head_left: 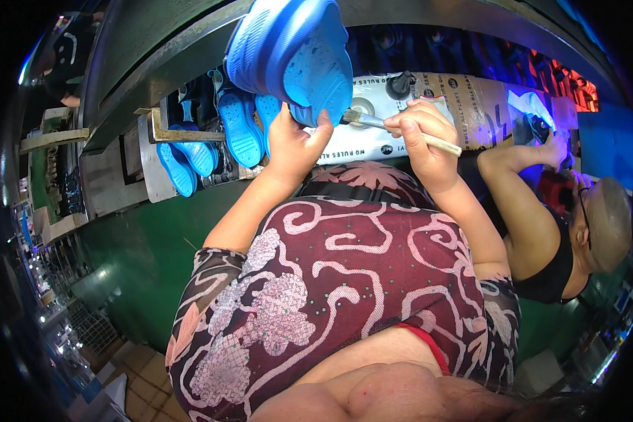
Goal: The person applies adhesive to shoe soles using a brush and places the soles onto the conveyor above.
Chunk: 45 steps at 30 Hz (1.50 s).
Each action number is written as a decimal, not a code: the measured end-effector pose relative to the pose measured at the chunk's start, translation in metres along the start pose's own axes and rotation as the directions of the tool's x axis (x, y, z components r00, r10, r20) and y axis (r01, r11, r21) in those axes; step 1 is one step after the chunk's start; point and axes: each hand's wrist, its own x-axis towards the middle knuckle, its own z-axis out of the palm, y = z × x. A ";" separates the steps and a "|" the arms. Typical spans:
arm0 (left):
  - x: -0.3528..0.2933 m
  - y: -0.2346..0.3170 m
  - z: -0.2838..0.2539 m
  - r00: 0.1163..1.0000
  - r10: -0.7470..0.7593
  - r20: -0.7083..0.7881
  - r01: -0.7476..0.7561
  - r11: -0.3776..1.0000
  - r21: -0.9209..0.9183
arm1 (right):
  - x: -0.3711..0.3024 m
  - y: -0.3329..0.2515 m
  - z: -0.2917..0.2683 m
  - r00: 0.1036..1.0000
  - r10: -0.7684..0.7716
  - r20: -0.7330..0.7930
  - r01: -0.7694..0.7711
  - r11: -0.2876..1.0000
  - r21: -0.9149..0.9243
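Observation:
My left hand (299, 144) is closed around the lower end of a blue foam shoe (288, 53), thumb on its near edge. The shoe is tilted up, with ridged sides and a speckled, wet-looking face toward the right. In my right hand (429, 141) is a flat paintbrush (371, 121) with a pale handle, gripped between thumb and fingers. Its dark bristles are right beside the shoe's lower right edge; whether they touch cannot be made out. Several more blue shoes (240, 130) lie to the left of my left hand.
A printed white-and-brown sheet (471, 105) covers the work surface, with a black cone-shaped piece (401, 86) on it. A metal rail (162, 49) runs along the far left. At the right sits a co-worker (541, 232), arm reaching under violet light. Another person (74, 56) is far left.

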 end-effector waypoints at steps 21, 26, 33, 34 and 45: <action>-0.005 0.006 -0.013 0.999 0.012 0.033 -0.014 0.998 0.054 | 0.014 -0.004 0.002 0.985 -0.141 0.100 0.159 0.965 -0.209; -0.007 -0.006 -0.009 0.990 0.142 0.004 -0.142 0.988 0.060 | 0.013 -0.012 0.005 0.980 -0.163 0.113 0.183 0.963 -0.198; -0.001 -0.002 -0.007 0.977 0.214 -0.005 -0.213 0.974 0.083 | 0.007 -0.006 0.001 0.976 -0.181 0.122 0.202 0.961 -0.189; -0.001 0.000 -0.006 0.977 0.214 -0.006 -0.213 0.973 0.084 | 0.008 -0.005 0.001 0.976 -0.182 0.123 0.203 0.961 -0.188; 0.007 0.016 -0.005 0.959 0.279 0.053 -0.283 0.923 0.261 | 0.006 -0.010 0.004 0.979 -0.178 0.100 0.193 0.966 -0.172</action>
